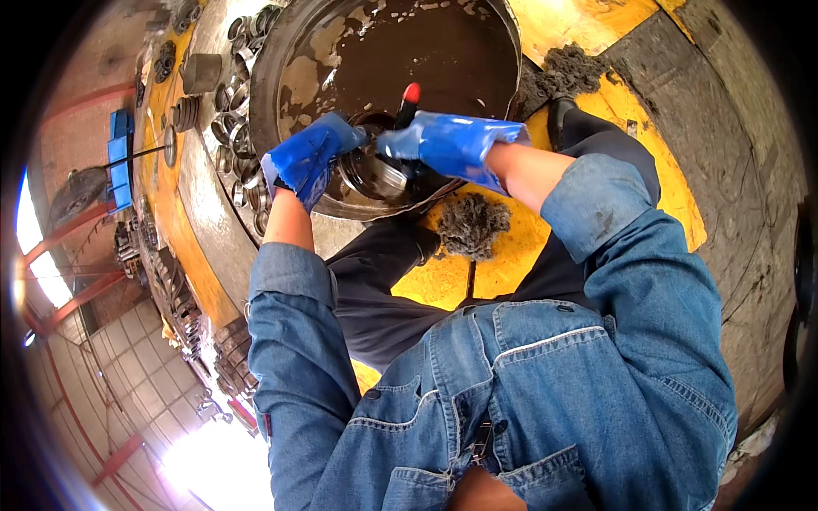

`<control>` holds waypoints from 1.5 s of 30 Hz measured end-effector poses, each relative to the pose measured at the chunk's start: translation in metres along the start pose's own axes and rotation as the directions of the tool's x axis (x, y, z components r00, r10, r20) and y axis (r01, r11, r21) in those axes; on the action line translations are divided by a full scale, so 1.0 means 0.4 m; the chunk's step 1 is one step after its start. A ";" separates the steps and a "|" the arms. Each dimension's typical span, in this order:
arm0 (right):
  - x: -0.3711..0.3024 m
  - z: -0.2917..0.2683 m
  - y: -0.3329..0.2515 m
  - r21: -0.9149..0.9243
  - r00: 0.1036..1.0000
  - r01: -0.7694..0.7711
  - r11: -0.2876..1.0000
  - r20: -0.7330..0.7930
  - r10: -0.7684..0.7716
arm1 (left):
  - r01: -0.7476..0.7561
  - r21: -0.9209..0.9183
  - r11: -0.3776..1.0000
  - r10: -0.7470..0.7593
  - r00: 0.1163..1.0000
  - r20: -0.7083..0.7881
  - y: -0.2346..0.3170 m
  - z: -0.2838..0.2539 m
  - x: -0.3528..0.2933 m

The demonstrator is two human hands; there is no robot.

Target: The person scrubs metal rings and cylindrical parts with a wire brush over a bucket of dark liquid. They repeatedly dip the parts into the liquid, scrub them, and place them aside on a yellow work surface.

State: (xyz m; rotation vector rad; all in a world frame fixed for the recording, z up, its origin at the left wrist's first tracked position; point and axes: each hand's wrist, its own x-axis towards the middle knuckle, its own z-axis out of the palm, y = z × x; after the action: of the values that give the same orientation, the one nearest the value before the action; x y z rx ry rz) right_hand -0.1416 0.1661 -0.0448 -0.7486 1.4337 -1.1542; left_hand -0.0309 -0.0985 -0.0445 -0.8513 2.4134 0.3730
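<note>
A wide round metal basin [271, 94] holding dark, oily liquid stands in front of me. Over its near side, a shiny metal ring [379, 176] is tilted, wet with the liquid. My left hand [319, 149], in a blue rubber glove, is closed on the ring's left edge. In my right hand [430, 143], also gloved in blue, is a black-handled tool [411, 95] with a red end pointing up. That hand's fingers wrap round the handle just above the ring. The tool's working end is hidden behind the glove and the ring.
Several metal rings [230, 128] are heaped left of the basin, near a grey cylinder [202, 73]. A grey wad of fibre [474, 226] lies on the yellow floor between my legs; another wad [573, 70] is right of the basin. A blue rack [120, 160] stands far left.
</note>
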 end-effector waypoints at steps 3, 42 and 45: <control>0.081 0.046 0.081 -0.324 0.990 0.098 0.941 -0.061 -0.124 | 0.049 0.189 0.981 -0.060 0.997 0.052 0.014 0.007 0.022; 0.083 0.021 0.065 -0.383 0.987 0.045 0.923 -0.123 -0.100 | 0.091 -0.208 0.974 -0.061 0.987 0.145 0.057 -0.014 0.008; 0.132 0.048 0.094 -0.518 0.978 0.070 0.852 -0.134 -0.162 | 0.088 -0.294 0.952 -0.072 0.995 0.064 0.005 0.029 -0.044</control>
State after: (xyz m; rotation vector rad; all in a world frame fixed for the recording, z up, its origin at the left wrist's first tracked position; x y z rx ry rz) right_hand -0.1282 0.1255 -0.0969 -1.1396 1.9009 -0.9471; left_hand -0.0161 -0.0834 -0.0436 -1.0505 2.2990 0.7308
